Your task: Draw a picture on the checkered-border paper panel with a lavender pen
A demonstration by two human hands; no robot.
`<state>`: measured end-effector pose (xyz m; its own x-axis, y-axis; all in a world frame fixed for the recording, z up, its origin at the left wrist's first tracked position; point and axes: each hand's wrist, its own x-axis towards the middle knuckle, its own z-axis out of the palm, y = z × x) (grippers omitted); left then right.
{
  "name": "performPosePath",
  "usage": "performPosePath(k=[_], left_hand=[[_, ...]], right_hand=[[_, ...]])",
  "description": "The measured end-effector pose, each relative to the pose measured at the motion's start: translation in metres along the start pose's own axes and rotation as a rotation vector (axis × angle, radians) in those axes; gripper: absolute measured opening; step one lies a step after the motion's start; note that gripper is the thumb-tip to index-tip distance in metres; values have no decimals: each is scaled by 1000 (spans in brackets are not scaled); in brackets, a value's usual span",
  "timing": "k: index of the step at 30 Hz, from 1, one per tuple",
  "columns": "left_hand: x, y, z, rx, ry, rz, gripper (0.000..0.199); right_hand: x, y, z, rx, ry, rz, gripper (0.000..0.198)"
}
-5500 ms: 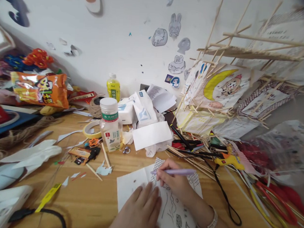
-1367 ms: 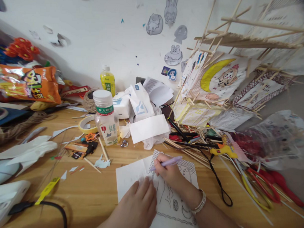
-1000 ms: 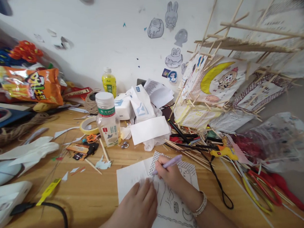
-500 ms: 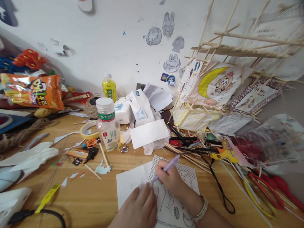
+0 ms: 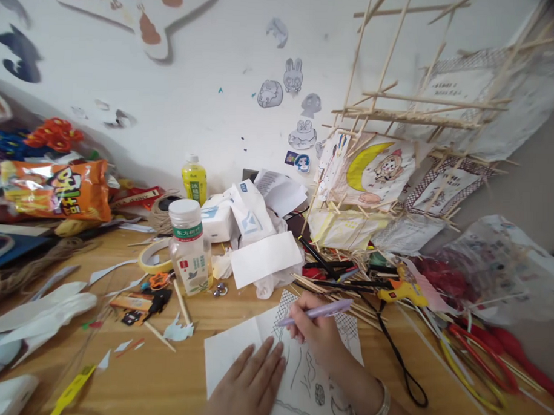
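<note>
A sheet of white paper (image 5: 229,345) lies on the wooden table, its right part covered with black line drawings and a crosshatched border. My left hand (image 5: 253,376) rests flat on the sheet, fingers stretched out and slightly apart. In my right hand (image 5: 313,327) is a light purple pen (image 5: 328,308), held between thumb and fingers and slanting up to the right. Its tip is close to the crosshatched border at the top of the drawing; I cannot tell if it touches the paper. A bracelet (image 5: 379,408) circles my right wrist.
A clear bottle (image 5: 189,262), a tape roll (image 5: 152,257) and tissue packs (image 5: 249,212) stand behind the paper. To the right are a stick frame with drawings (image 5: 373,168), a yellow glue gun (image 5: 401,290) and red-handled scissors (image 5: 483,354). Paper scraps and an orange snack bag (image 5: 57,191) lie left.
My right hand has shifted slightly right, and the pen now leans flatter, its back end farther right. My left hand stays on the paper. The camera view has tilted up a little.
</note>
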<state>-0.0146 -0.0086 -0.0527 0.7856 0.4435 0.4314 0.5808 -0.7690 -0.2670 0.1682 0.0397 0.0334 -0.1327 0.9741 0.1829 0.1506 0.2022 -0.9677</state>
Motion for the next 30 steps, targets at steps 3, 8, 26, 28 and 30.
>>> performPosePath(k=[3, 8, 26, 28, 30], left_hand=[[-1, 5, 7, 22, 61, -30, 64], [-5, 13, 19, 27, 131, -54, 61], [-1, 12, 1, -37, -69, 8, 59], [-3, 13, 3, -57, -64, -3, 59], [-3, 13, 5, -62, -58, -9, 60]], right_hand=[[-1, 12, 7, -55, -84, 16, 36], [0, 17, 10, -103, -131, -17, 32], [-1, 9, 8, -224, -173, -84, 27], [-1, 9, 8, -207, -182, -79, 27], [-1, 10, 8, -194, -179, -68, 27]])
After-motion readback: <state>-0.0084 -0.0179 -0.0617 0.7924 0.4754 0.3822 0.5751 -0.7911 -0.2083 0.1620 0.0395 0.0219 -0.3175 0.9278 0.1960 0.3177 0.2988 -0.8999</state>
